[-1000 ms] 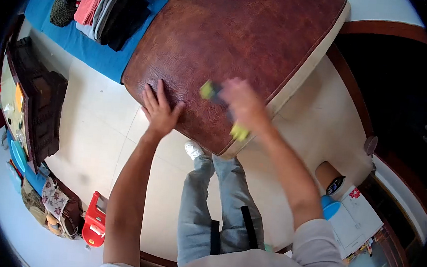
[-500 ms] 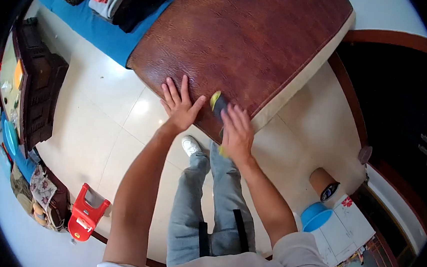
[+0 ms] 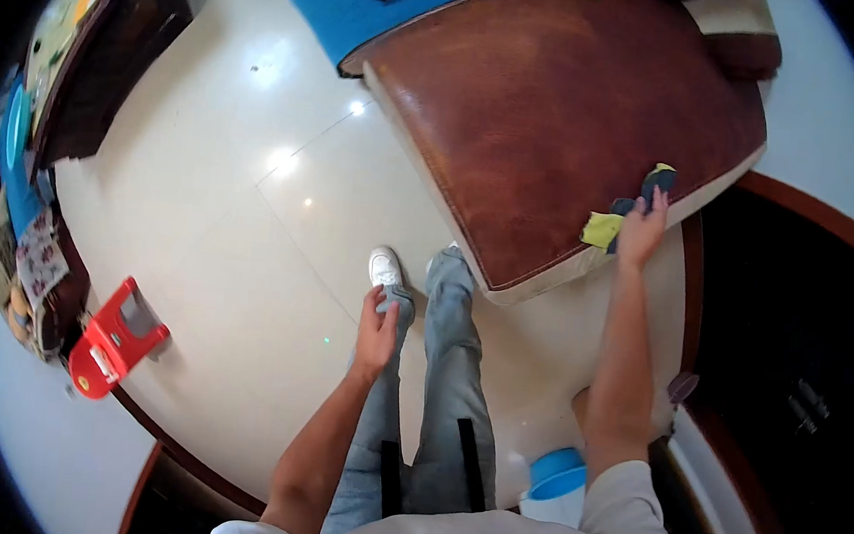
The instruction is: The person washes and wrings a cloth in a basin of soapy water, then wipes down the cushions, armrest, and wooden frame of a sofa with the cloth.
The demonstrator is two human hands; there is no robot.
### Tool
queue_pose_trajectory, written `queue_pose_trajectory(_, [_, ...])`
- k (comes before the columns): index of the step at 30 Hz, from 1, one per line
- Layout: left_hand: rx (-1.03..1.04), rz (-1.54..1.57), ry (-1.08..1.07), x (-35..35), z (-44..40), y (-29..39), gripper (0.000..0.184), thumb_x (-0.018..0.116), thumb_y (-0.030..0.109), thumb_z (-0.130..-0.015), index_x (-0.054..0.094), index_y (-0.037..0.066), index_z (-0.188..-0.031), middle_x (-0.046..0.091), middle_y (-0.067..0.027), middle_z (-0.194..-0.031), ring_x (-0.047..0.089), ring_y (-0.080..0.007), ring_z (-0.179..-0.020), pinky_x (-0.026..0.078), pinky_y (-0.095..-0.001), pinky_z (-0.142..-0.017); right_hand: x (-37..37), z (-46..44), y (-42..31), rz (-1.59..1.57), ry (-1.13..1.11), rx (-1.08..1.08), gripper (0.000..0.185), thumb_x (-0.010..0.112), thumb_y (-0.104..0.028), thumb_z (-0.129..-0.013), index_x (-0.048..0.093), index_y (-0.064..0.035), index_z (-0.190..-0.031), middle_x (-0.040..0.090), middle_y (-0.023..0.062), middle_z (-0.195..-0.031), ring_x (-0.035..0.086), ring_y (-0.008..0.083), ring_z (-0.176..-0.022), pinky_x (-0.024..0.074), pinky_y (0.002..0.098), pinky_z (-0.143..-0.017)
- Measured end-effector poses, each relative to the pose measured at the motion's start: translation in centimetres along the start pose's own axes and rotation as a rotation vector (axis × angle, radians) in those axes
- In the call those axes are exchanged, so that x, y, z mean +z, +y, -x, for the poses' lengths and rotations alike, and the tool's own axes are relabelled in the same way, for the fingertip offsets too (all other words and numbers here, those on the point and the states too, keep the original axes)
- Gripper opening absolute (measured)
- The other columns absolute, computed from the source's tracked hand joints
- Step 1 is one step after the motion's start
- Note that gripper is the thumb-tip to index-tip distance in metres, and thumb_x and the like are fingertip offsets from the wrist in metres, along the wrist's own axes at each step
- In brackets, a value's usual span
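My right hand [image 3: 642, 234] is closed on a crumpled dark grey and yellow cloth [image 3: 602, 230], pressed against the seat's top close to its right edge. Parts of the cloth stick out on either side of my fingers. The seat [image 3: 548, 126] has brown leather on top and a cream side band. Away from it, my left hand [image 3: 374, 335] hangs in the air in front of my left lower leg. Its thumb and fingers are apart, and nothing is in it.
Blue fabric [image 3: 317, 7] with a dark item on it adjoins the seat. A red plastic stool [image 3: 112, 338] stands at left, near a dark wooden cabinet [image 3: 112, 62]. A blue basin [image 3: 558, 473] sits low beside my right arm, partly hidden. My shoe [image 3: 384, 267] rests on the tiled floor.
My right hand has moved right with the cloth, to the seat's right edge. My left hand has lifted off the seat and dropped toward my legs. The view has shifted.
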State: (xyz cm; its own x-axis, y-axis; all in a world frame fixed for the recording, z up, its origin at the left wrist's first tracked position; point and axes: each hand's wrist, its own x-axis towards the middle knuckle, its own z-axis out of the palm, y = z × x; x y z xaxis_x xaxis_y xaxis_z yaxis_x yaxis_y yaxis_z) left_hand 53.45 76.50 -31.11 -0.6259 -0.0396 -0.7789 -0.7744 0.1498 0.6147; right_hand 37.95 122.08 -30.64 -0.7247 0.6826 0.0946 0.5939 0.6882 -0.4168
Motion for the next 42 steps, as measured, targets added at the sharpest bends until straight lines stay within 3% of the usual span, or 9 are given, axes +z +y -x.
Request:
queue_pose_trajectory(7, [-0.033,0.222,0.017,0.6,2.2,-4.2,0.038,0.054,0.018,-0.106,0.049,0.002,-0.14,0.061,-0.0146,-0.126,0.062,-0.0186,-0.105,0.051,-0.0335,-0.092,9.4,12.9,-19.4,-0.119,-0.057,-0.438,0.039,0.061,-0.003,-0.091,0.067,-0.0048,-0.129,0.06,0.0167,-0.141,0.052,0.0373,-0.133,0.0378,0.0473,-0.115])
queue_pose_trajectory(13, [-0.044,0.556,0.078,0.0,1.9,-0.6,0.031,0.058,0.017,-0.105,0.056,0.002,-0.132,0.066,-0.0073,-0.115,0.065,-0.0169,-0.104,0.05,-0.0302,-0.092,7.2,17.2,-22.9,-0.222,-0.382,-0.626,0.041,0.061,0.002,-0.087,0.069,-0.0069,-0.126,0.06,0.0168,-0.141,0.056,0.0364,-0.129,0.0409,0.0434,-0.113])
queue_pose_trajectory(17, [-0.045,0.625,0.066,-1.2,1.0,-0.1,0.033,0.056,0.021,-0.107,0.054,0.005,-0.136,0.065,-0.0095,-0.125,0.064,-0.0183,-0.107,0.05,-0.03,-0.093,5.7,19.2,-23.1,-0.49,-0.738,-0.415,0.039,0.064,-0.001,-0.092,0.065,-0.0039,-0.131,0.066,0.0155,-0.134,0.062,0.0299,-0.122,0.0465,0.0357,-0.106])
queue_pose_trajectory(20, [-0.021,0.672,0.08,-2.7,1.1,2.0,0.033,0.055,0.02,-0.106,0.054,0.005,-0.136,0.065,-0.0094,-0.126,0.065,-0.0187,-0.107,0.05,-0.0295,-0.093,6.1,21.8,-22.0,-0.999,-1.107,0.413,0.04,0.062,-0.001,-0.094,0.063,-0.0014,-0.133,0.069,0.0151,-0.126,0.066,0.0244,-0.115,0.0507,0.0327,-0.099])
queue_pose_trajectory(24, [-0.074,0.741,0.06,-5.3,1.7,4.4,0.034,0.053,0.022,-0.106,0.054,0.007,-0.137,0.065,-0.0095,-0.127,0.064,-0.0183,-0.108,0.05,-0.031,-0.094,4.1,24.6,-23.4,-1.418,-1.433,0.877,0.044,0.049,-0.016,-0.101,0.054,0.0026,-0.141,0.066,0.0184,-0.129,0.069,0.0237,-0.108,0.057,0.034,-0.093])
queue_pose_trajectory(28, [-0.068,0.846,0.046,-7.3,2.3,6.0,0.038,0.053,0.027,-0.106,0.053,0.008,-0.138,0.064,-0.0082,-0.126,0.062,-0.0176,-0.108,0.05,-0.0327,-0.095,4.1,27.0,-24.0,-1.411,-1.594,0.907,0.057,0.043,-0.035,-0.1,0.055,0.005,-0.138,0.068,0.02,-0.127,0.07,0.0269,-0.107,0.0585,0.0366,-0.09])
queue_pose_trajectory(33, [-0.121,0.9,-0.044,-9.1,2.4,8.1,0.056,0.054,0.042,-0.105,0.043,0.011,-0.149,0.061,-0.008,-0.129,0.059,-0.0196,-0.114,0.049,-0.0359,-0.096,4.0,29.7,-25.5,-1.373,-1.23,1.027,0.039,0.05,-0.03,-0.098,0.066,-0.0002,-0.119,0.073,0.0155,-0.109,0.072,0.0256,-0.092,0.0597,0.0379,-0.08])
queue_pose_trajectory(38, [-0.255,0.571,-0.269,-10.2,2.3,10.1,0.076,0.058,0.051,-0.101,0.028,0.011,-0.158,0.06,-0.0097,-0.134,0.056,-0.0221,-0.121,0.048,-0.0357,-0.097,3.8,31.0,-26.6,-1.169,-0.902,0.658,0.024,0.059,-0.008,-0.092,0.06,-0.0024,-0.115,0.066,0.0061,-0.103,0.064,0.0165,-0.09,0.0532,0.0321,-0.082])
queue_pose_trajectory(42, [-0.217,0.57,-0.201,-7.7,0.2,8.7,0.067,0.062,0.048,-0.1,0.045,0.004,-0.147,0.062,-0.01,-0.127,0.058,-0.0179,-0.116,0.047,-0.0287,-0.094,4.1,30.5,-24.7,-1.074,-0.865,0.395,0.025,0.062,0.002,-0.085,0.057,-0.0034,-0.109,0.062,0.0042,-0.102,0.058,0.0124,-0.096,0.0476,0.0283,-0.089])
